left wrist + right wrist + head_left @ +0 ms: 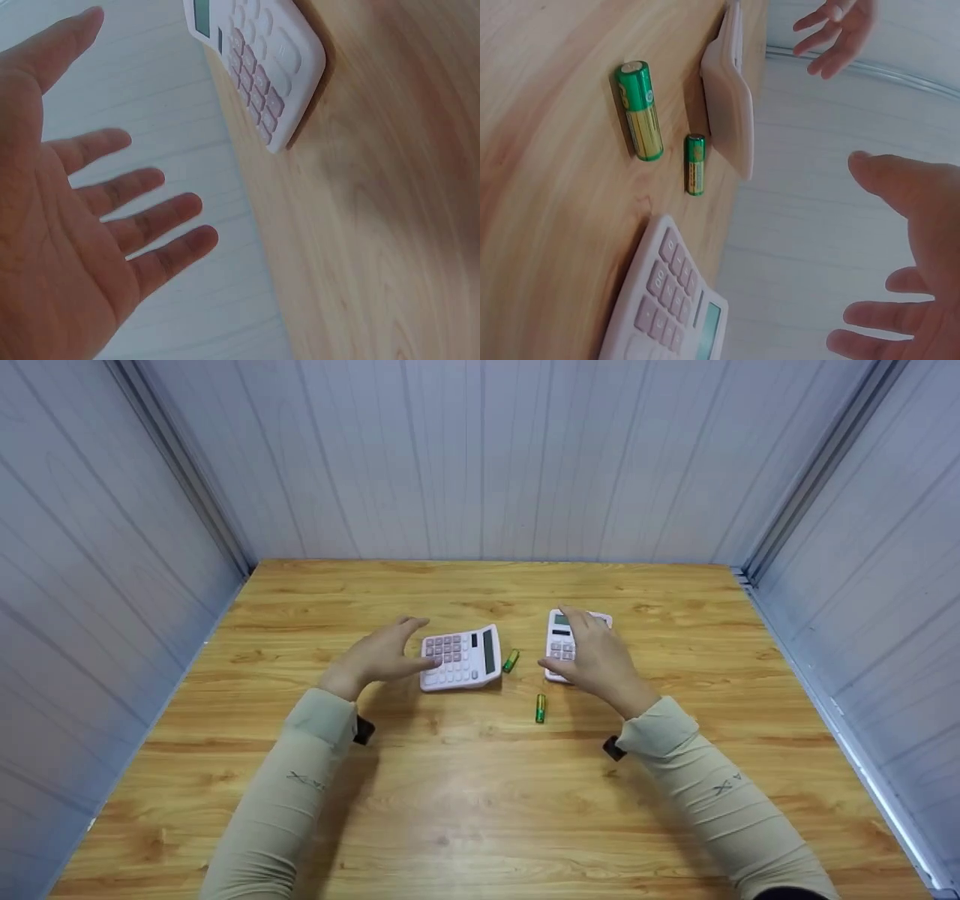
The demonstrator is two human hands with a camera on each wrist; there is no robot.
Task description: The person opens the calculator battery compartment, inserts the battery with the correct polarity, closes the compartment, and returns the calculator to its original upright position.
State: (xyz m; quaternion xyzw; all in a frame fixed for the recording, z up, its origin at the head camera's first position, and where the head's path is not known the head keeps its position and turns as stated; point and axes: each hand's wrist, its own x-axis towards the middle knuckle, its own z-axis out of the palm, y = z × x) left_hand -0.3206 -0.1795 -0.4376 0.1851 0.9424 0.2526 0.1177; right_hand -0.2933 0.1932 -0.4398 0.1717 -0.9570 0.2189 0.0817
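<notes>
Nearest, pale grey-green fabric sleeves (281, 787) reach over the brown wood-grain table (450, 817). On it lie a green-and-gold cylindrical battery (541, 709) and, farther, its matching green-and-gold twin (511, 661). The left hand (377, 654), spread wide and empty, hovers near the keypad end of a pale pink plastic calculator (459, 661); the right hand (598, 658), also wide and empty, hovers above another pale pink plastic calculator (562, 649). Behind stands a whitish panelled wall (480, 465).

A pale-pink calculator (461, 658) and a second pale-pink calculator (561, 646) are lying keys-up; one green-and-gold battery (511, 661) is lying between them, another battery (541, 709) nearer the front.
</notes>
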